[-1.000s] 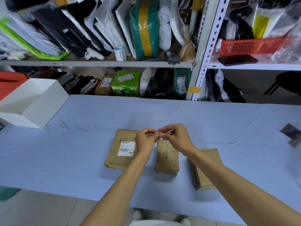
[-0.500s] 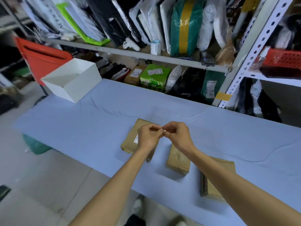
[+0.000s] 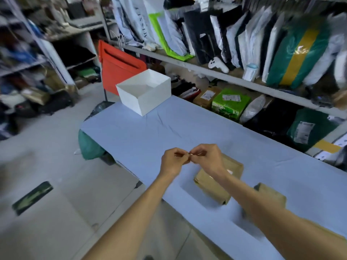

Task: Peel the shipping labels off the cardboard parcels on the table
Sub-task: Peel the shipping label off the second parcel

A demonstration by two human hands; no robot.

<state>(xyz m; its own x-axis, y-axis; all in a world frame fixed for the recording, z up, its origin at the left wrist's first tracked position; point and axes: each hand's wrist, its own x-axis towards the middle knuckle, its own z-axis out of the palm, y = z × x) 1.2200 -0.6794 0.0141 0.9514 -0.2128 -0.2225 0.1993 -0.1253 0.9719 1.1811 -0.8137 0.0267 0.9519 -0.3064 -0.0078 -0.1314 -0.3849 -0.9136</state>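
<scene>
**Q:** Head view: what has changed?

**A:** The view has swung left. The left hand (image 3: 173, 162) and right hand (image 3: 206, 158) have shifted off the parcels toward the left end of the worktop (image 3: 140, 132). The left hand is now over bare cloth. The fingers (image 3: 179, 153) of both hands remain curled, with the tips clamped on one scrap (image 3: 190, 153). It is too small to identify but is probably a peeled label being rolled.

**Q:** Where are the parcels?

**A:** One parcel (image 3: 212, 186) lies near the front edge, under the right wrist. A white sliver of label (image 3: 230, 172) shows beside that wrist, so it is likely unpeeled. A second parcel (image 3: 272, 193) lies to its right, partly hidden by the forearm.

**Q:** What surrounds the hands, and is anything in the way?

**A:** An open white box (image 3: 144, 98) stands at the far left corner. Only bare worktop separates it from the hands, so a drop there looks unobstructed. A shelf (image 3: 206, 69) of bags runs behind the far edge.
</scene>
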